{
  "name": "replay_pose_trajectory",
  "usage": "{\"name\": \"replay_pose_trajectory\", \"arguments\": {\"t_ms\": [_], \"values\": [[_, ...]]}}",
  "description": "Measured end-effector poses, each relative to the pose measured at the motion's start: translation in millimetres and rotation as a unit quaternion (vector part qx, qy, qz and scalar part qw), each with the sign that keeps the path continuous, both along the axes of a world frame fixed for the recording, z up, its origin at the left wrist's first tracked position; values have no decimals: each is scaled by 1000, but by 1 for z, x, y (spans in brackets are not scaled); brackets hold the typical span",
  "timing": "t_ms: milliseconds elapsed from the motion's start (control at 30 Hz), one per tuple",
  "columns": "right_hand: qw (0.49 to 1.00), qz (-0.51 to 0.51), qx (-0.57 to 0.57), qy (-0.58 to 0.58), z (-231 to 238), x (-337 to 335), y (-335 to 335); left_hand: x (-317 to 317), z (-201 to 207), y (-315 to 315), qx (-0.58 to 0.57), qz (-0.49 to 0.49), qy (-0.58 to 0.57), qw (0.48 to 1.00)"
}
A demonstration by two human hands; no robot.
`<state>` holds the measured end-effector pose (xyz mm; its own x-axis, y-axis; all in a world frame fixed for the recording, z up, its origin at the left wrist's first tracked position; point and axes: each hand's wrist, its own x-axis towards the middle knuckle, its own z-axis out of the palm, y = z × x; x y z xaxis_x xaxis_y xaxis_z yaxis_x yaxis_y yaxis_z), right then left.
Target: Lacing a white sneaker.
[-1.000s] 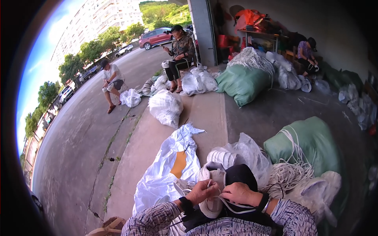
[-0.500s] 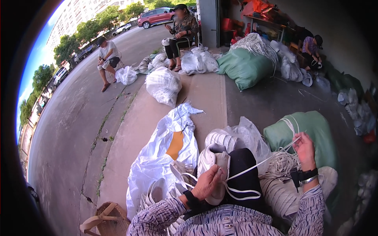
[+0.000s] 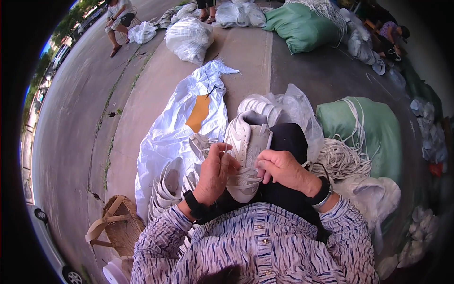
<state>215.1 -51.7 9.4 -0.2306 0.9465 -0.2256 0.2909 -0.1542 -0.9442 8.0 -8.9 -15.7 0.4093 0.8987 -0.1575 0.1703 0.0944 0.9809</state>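
Note:
A pale grey and white sneaker (image 3: 250, 142) rests on my lap, its toe toward me. White shoelace (image 3: 245, 178) crosses its lower front. On the shoe's left side is my left hand (image 3: 216, 171), fingers curled and pinched at the lace. From the right, my right hand (image 3: 283, 171) has thumb and forefinger closed on the lace by the shoe's edge; the exact grip is partly hidden. Just left of the shoe, more pale shoes (image 3: 171, 182) lie nested together on a white sheet-like sack (image 3: 163, 130). A tangled bundle of white laces (image 3: 345, 158) lies to my right.
A green sack (image 3: 378, 135) stands at the right, beside a clear plastic bag (image 3: 302, 113). A wicker basket (image 3: 124, 227) sits at the lower left. Ahead are a stuffed white bag (image 3: 189, 40) and a big green sack (image 3: 302, 28). Other people sit farther off.
My right hand has come down and left from the green sack, where it stretched a lace taut, to the shoe. My left hand moved to the shoe's left side. The view tilted downward.

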Motion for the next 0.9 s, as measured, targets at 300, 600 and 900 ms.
{"name": "replay_pose_trajectory", "arguments": {"t_ms": [300,600,900], "values": [[982,47,-46,-175,49,45,-1,-22,4,13,-115,-161,68,978],[992,-38,-108,51,-6,-5,45,-15,0,14,49,-202,116,971],[990,-57,-113,57,-3,-10,45,-17,7,12,91,-193,152,965]]}}
